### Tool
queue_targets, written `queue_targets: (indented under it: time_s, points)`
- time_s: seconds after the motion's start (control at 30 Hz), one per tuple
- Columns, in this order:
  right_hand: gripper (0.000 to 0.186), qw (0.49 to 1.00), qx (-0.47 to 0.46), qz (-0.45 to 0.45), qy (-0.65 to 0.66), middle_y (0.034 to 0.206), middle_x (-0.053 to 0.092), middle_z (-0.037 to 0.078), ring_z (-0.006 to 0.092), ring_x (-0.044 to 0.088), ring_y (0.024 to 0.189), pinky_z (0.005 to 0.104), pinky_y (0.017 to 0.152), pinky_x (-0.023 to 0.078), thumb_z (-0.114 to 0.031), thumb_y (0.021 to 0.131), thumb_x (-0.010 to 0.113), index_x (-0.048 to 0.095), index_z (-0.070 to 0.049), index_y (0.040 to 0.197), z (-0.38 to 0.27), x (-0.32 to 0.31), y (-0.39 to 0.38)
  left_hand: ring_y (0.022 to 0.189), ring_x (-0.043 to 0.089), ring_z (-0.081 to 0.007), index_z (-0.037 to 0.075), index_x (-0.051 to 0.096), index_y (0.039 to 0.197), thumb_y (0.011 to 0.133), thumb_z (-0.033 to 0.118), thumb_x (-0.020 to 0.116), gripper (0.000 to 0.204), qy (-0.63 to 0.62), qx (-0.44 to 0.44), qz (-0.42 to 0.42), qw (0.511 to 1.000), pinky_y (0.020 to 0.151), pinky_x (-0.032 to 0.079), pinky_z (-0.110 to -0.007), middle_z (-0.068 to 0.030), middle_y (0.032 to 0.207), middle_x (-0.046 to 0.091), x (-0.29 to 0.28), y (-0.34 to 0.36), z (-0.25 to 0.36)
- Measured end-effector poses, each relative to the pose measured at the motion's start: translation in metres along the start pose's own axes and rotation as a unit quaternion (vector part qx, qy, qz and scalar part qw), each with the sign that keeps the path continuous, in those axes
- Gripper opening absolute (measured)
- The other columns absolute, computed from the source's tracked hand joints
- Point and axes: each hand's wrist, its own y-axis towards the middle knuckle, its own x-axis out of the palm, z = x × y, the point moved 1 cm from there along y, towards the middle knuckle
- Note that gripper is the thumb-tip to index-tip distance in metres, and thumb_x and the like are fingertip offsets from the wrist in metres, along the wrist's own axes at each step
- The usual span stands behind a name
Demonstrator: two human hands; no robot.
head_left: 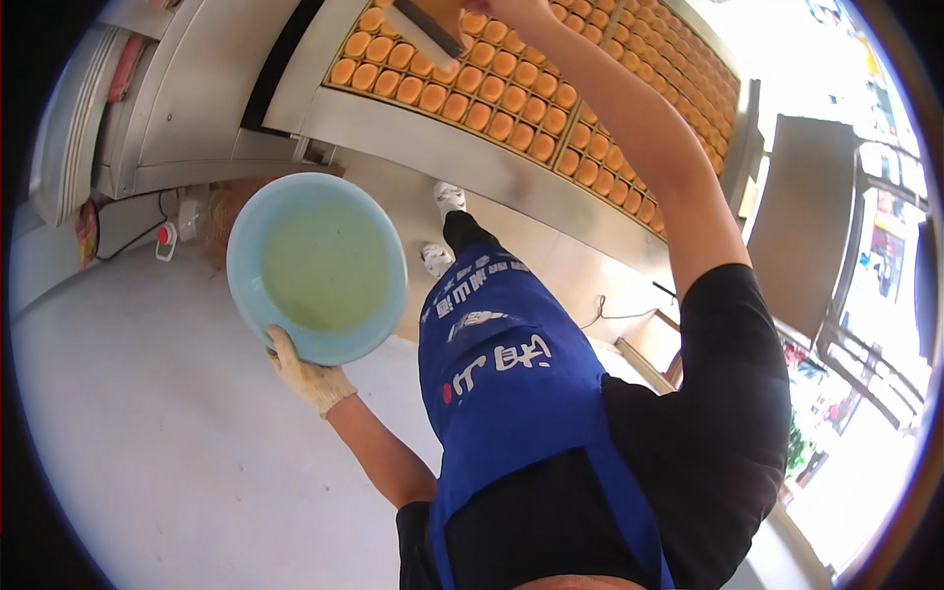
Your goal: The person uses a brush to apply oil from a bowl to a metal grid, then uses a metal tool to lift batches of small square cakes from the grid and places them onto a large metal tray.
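My left hand [303, 371], in a cream knitted glove, grips the rim of a light blue plastic basin [246, 258] from below left. Pale yellow-green liquid [326, 264] lies in the basin, which is held away from my body. At the top edge my bare right hand [508, 10] is closed on a wide flat brush [429, 26] with a wooden handle, dark band and pale bristles. The bristles are over or on the near left rows of round golden-brown buns [477, 116]; contact is hard to tell. Part of my right hand is cut off by the frame.
The buns sit in gridded trays in a metal-edged counter [413, 133]. Steel cabinets [202, 84] stand at left, with a white jug with a red cap [166, 242] on the floor. A brown panel [801, 226] stands at right. A thin cable [615, 313] lies near my feet.
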Motion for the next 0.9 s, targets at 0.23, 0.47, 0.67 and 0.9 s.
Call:
queue_targets:
  time_s: [0.23, 0.47, 0.67, 0.9]
  points:
    - [0.047, 0.995, -0.051, 0.033, -0.081, 0.096, 0.079, 0.005, 0.0107, 0.076, 0.083, 0.0296, 0.078, 0.064, -0.045, 0.094, 0.081, 0.077, -0.003, 0.115, 0.139, -0.181, -0.085, 0.135, 0.055, -0.0328, 0.004, 0.044, 0.152, 0.102, 0.035, 0.072, 0.065, -0.005, -0.036, -0.048, 0.998, 0.107, 0.052, -0.054, -0.0152, 0.152, 0.052, 0.017, -0.025, -0.001]
    - [0.04, 0.985, 0.059, -0.148, -0.069, 0.091, 0.078, 0.007, 0.0121, 0.076, 0.078, 0.0274, 0.068, 0.062, -0.036, 0.098, 0.079, 0.076, 0.0, 0.116, 0.225, -0.233, -0.138, 0.136, 0.053, -0.0348, 0.003, 0.04, 0.156, 0.102, 0.035, 0.071, 0.07, -0.004, -0.017, -0.082, 0.996, 0.109, 0.05, -0.054, -0.0161, 0.153, 0.049, 0.052, -0.057, -0.036]
    - [0.051, 0.967, 0.098, -0.224, -0.069, 0.088, 0.079, 0.011, 0.0169, 0.077, 0.081, 0.0322, 0.081, 0.06, -0.047, 0.093, 0.081, 0.076, 0.002, 0.104, 0.308, -0.259, -0.023, 0.139, 0.05, -0.034, 0.004, 0.038, 0.158, 0.098, 0.042, 0.074, 0.08, 0.003, -0.001, -0.051, 0.999, 0.114, 0.046, -0.052, -0.0164, 0.157, 0.046, 0.075, -0.096, -0.081]
    - [0.036, 0.953, -0.005, 0.181, -0.242, 0.085, 0.076, 0.011, 0.0234, 0.073, 0.075, 0.0415, 0.066, 0.058, -0.039, 0.095, 0.073, 0.078, -0.004, 0.102, 0.249, -0.409, 0.201, 0.142, 0.047, -0.0319, 0.005, 0.042, 0.157, 0.101, 0.048, 0.068, 0.075, 0.026, 0.005, -0.011, 1.0, 0.118, 0.041, -0.051, -0.0125, 0.16, 0.044, 0.105, -0.145, -0.125]
